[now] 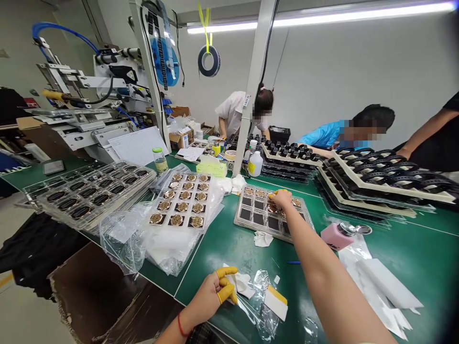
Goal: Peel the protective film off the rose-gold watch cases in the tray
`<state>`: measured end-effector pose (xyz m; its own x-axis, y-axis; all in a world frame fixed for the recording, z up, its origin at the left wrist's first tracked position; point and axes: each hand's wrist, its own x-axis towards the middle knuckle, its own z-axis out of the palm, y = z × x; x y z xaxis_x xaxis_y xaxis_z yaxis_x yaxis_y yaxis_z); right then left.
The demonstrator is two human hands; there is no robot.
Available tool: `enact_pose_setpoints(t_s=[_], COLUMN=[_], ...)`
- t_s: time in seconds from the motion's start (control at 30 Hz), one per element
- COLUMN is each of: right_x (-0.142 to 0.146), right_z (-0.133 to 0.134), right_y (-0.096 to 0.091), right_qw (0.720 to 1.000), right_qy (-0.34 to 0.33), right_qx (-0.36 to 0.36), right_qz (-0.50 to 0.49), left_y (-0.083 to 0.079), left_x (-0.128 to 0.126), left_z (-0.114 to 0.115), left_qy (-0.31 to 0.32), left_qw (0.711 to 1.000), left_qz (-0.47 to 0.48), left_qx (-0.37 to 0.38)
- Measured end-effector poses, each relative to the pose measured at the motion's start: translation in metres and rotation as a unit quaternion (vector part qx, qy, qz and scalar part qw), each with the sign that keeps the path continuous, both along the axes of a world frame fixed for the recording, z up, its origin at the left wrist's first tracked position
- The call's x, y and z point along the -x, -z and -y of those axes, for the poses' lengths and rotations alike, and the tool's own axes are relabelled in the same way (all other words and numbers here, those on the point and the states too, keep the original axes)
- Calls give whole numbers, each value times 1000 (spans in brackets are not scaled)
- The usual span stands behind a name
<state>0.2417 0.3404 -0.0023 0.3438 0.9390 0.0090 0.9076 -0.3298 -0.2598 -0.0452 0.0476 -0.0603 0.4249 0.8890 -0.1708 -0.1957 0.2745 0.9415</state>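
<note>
My left hand [210, 294], with yellow finger cots, is at the table's near edge. Its thumb and fingers are curled around a crumpled white tissue [244, 285]. My right hand [282, 198] reaches over a clear tray [237, 220] with square dark compartments. Its fingers are bent down at the tray's back rows, and their tips are partly hidden; what they pinch is not clear. Gold watch heads [260, 193] sit in the tray's back compartments, while dark squares show in the front ones. Left of it, a second tray [185, 197] is filled with gold watch heads.
Stacked trays [96, 188] with dark round parts stand at left. Black straps fill trays [394, 172] at right, near a pink pump bottle [339, 235]. A white-and-yellow block [276, 303] lies on clear film. Co-workers [236, 112] work across the table; an upright post [253, 86] rises mid-table.
</note>
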Motion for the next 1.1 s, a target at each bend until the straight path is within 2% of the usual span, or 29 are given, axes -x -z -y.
enact_pose_setpoints(t_s=[0.1, 0.17, 0.23, 0.33, 0.37, 0.4, 0.43, 0.47, 0.5, 0.53, 0.57, 0.63, 0.7, 0.77, 0.9, 1.03, 1.1], right_x=[10, 21, 38, 72, 84, 95, 104, 112, 117, 119, 119, 116, 114, 115, 122, 116, 112], right_z=[16, 37, 70, 148, 179, 209, 237, 260, 279, 291, 297, 297, 287, 278, 274, 278, 281], right_y=[-17, -25, -23, -6, 1, 8, 12, 16, 19, 21, 22, 27, 32, 39, 45, 33, 27], right_qw=[998, 993, 986, 961, 917, 860, 812, 780, 760, 758, 768, 818, 875, 906, 910, 926, 925], right_qy=[-29, -47, -68, -143, -192, -231, -246, -254, -265, -275, -283, -288, -289, -317, -395, -350, -342], right_qx=[-53, -94, -118, -86, -52, 12, 67, 104, 133, 144, 137, 71, -21, -66, -42, -100, -138], right_qz=[-32, -61, -93, -218, -345, -456, -525, -563, -578, -574, -557, -492, -388, -274, -119, -104, -94], left_y=[1, 2, 3, 5, 5, 5, 4, 3, 1, -1, -3, -7, -10, -12, -15, -16, -17], left_x=[0, 1, 1, -1, -2, -3, -4, -4, -3, -2, 1, 9, 17, 25, 32, 33, 32], left_z=[-1, -2, -2, 1, 4, 7, 11, 16, 20, 25, 30, 38, 44, 47, 47, 48, 48], left_qy=[-24, -34, -38, -40, -38, -31, -17, 1, 19, 33, 39, 36, 28, 28, 7, -15, -10], left_qw=[1000, 999, 999, 999, 999, 999, 998, 998, 998, 998, 998, 999, 997, 995, 997, 999, 998], left_qz=[8, 9, 6, 10, 17, 27, 35, 38, 36, 33, 29, 29, 45, 58, 31, -45, -54], left_qx=[-1, 0, 0, -16, -24, -32, -39, -42, -42, -37, -28, 6, 51, 81, 64, 18, 5])
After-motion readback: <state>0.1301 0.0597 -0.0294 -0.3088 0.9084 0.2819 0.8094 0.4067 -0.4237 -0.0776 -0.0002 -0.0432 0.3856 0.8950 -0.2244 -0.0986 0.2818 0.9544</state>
